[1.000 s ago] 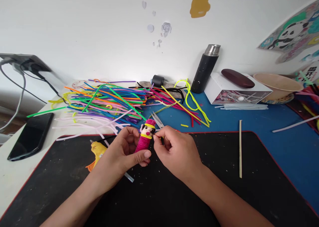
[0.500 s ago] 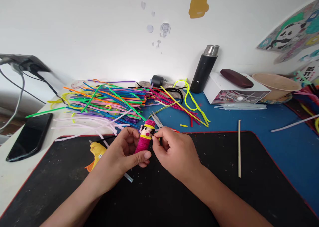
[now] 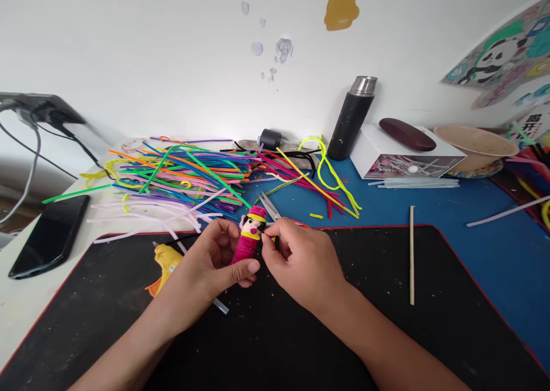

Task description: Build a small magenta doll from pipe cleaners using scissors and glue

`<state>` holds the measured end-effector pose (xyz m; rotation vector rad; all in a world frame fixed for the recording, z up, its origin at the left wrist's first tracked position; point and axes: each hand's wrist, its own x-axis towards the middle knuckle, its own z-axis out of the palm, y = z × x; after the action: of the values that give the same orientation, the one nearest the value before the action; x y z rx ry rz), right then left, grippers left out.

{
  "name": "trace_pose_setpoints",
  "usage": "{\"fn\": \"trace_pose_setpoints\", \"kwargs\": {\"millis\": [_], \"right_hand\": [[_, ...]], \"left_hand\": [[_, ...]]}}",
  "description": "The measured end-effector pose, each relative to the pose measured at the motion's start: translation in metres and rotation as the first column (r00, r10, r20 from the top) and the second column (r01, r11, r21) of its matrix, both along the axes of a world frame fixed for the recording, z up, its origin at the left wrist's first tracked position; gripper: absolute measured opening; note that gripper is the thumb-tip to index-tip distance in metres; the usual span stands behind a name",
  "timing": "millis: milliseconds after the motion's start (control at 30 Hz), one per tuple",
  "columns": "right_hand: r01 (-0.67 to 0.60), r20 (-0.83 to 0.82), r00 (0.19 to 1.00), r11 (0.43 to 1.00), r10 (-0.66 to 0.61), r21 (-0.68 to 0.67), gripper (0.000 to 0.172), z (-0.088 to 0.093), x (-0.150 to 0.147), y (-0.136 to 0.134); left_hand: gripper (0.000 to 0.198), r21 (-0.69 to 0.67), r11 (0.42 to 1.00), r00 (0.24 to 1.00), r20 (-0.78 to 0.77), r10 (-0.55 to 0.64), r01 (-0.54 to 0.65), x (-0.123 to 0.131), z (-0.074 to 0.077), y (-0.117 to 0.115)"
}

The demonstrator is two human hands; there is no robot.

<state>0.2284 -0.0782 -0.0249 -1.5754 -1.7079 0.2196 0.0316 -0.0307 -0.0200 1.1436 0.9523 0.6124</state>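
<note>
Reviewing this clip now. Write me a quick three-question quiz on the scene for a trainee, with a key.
1. Which hand is wrapped around the magenta body of the small figure, and which has its fingertips beside the figure's head?

2. True or false: the black phone lies off the black mat, on the person's left.

3. What lies on top of the white box?
A) the wooden stick
B) the maroon oval object
C) the yellow glue gun

Key:
1. Left hand around the body; right hand beside the head.
2. True.
3. B.
</note>
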Motion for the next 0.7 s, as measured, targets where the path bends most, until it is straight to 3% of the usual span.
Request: {"fn": "trace_pose_setpoints", "kwargs": {"millis": [700], "right_hand": [[-0.022, 0.014, 1.000, 0.999, 0.022, -0.027, 0.016, 0.0002, 0.0002, 0.0003]], "left_hand": [[0.050, -0.012, 1.000, 1.000, -0.014, 0.006, -0.006, 0.0001, 0.0031, -0.0002]]}}
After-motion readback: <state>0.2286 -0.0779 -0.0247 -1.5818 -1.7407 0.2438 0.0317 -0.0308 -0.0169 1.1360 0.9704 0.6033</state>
